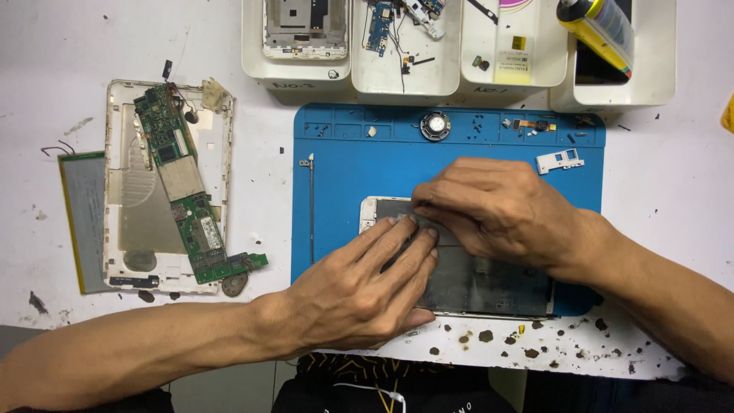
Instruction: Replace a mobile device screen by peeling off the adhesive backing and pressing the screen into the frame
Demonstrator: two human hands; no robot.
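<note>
Item: we press L hand [367, 279] flat, fingers spread, on white-framed open tablet w/ grey inner plate [489, 287] on blue mat [344, 176], R hand [493, 206] pinching its top edge—prying step, needs steady pull.

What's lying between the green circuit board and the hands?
In the head view, a thin metal strip lies on the blue mat between the green circuit board and both hands.

The opened phone [489, 287] lies flat on the blue mat, long side running from 9 to 3 o'clock, its white frame showing at the 9 o'clock end, dark grey inner plate facing up, middle part hidden under 2 hands
</note>
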